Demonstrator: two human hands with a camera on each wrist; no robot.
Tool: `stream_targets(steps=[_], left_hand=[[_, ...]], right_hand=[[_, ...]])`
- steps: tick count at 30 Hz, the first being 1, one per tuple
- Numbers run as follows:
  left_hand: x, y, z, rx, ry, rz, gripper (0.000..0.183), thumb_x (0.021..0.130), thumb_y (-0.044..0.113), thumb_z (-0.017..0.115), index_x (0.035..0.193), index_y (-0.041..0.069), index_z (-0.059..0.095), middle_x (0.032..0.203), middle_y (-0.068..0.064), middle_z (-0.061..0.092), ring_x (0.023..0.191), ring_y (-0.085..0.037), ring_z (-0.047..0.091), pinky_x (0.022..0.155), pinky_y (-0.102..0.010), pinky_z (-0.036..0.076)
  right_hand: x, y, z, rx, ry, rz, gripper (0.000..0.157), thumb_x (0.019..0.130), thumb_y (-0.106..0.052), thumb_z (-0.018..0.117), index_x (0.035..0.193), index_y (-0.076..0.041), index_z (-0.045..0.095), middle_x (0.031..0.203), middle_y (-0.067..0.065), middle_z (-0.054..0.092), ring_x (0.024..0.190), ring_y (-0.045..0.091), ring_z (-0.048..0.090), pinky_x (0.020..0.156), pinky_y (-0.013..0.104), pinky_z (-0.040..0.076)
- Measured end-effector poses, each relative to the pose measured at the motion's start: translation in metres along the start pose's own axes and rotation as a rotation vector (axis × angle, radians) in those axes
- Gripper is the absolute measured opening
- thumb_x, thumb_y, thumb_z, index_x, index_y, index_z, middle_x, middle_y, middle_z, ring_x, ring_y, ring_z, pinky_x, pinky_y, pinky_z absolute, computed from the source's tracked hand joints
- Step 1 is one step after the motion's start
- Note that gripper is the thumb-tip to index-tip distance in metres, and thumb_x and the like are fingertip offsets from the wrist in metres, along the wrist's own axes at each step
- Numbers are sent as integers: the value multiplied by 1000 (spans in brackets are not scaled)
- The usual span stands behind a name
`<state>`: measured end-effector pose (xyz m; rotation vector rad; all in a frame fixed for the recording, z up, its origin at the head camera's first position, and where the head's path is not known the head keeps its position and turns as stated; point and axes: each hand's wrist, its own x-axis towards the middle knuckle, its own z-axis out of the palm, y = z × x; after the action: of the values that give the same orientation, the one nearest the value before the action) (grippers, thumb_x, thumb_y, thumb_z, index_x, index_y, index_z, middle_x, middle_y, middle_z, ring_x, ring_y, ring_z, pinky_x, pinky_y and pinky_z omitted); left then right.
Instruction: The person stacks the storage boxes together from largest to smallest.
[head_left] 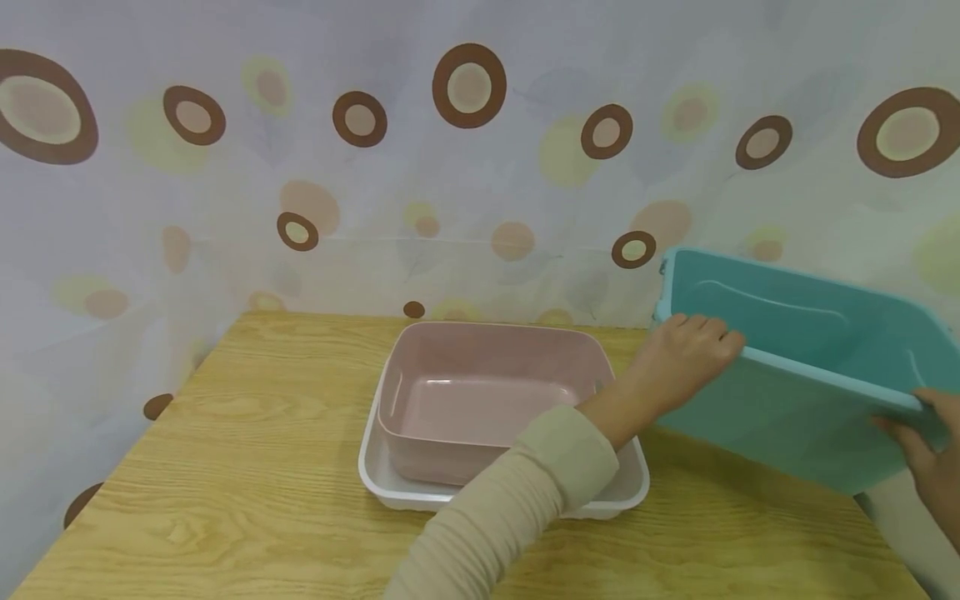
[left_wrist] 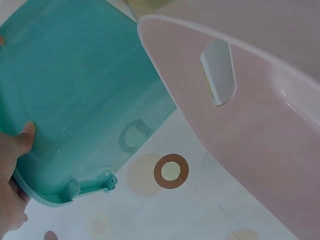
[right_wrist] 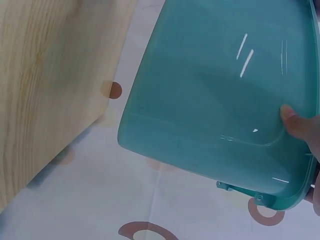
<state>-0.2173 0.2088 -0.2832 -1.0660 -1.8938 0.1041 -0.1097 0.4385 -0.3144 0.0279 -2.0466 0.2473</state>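
Observation:
A large teal plastic bin (head_left: 780,433) is tilted over the right part of the table, its opening facing up and back. My left hand (head_left: 693,354) grips its near rim close to the left corner, knuckles on top. Farther right along that rim, my right hand (head_left: 933,458) holds on, partly cut off by the view's edge. In the left wrist view the left thumb (left_wrist: 26,137) presses on the bin's wall. The right thumb (right_wrist: 294,122) lies against the teal surface in the right wrist view. Small hinge lugs (left_wrist: 90,187) stick out from the rim.
A pink bin (head_left: 480,408) with a handle slot sits inside a shallow white tray (head_left: 375,479) in the middle of the wooden table (head_left: 225,467). My left forearm crosses over its near right side. Behind the table hangs a patterned wall covering (head_left: 465,183).

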Motion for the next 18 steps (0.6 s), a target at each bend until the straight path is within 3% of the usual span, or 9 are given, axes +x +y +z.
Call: stream_targets(steps=[6,13,15,16,18], left_hand=[[1,-4,-2,1,-40,7,31,96,10,38,93,28,63,78,16,58,60,1,38,52,-19,16],[2,-9,-4,-26,-11,-5,33,96,9,35,89,27,62,76,15,57,58,0,37,53,-19,15],[3,-11,-5,-31,-20,-2,33,96,8,35,90,26,62,77,15,57,59,-1,34,53,-19,14],[3,-12,-6,-30,-22,-1,33,96,8,35,91,26,62,77,15,57,59,-1,35,53,-19,15],[3,-14,-7,-30,-33,1,33,96,9,35,93,26,62,79,14,58,59,-1,35,54,-19,15]], right_hand=[[4,-2,1,18,37,-4,91,75,-70,35,85,17,57,80,39,54,92,-33,18,78,-1,13],[8,1,5,57,60,-39,88,75,-67,37,84,18,55,75,33,50,92,-32,21,76,1,15],[10,2,5,65,65,-51,88,75,-67,38,84,18,55,71,16,53,91,-31,21,75,1,15],[11,2,6,64,63,-50,88,75,-68,38,84,18,55,71,14,52,91,-31,21,75,1,15],[12,2,6,68,65,-54,88,75,-69,38,84,17,54,71,-3,47,90,-30,21,73,3,15]])
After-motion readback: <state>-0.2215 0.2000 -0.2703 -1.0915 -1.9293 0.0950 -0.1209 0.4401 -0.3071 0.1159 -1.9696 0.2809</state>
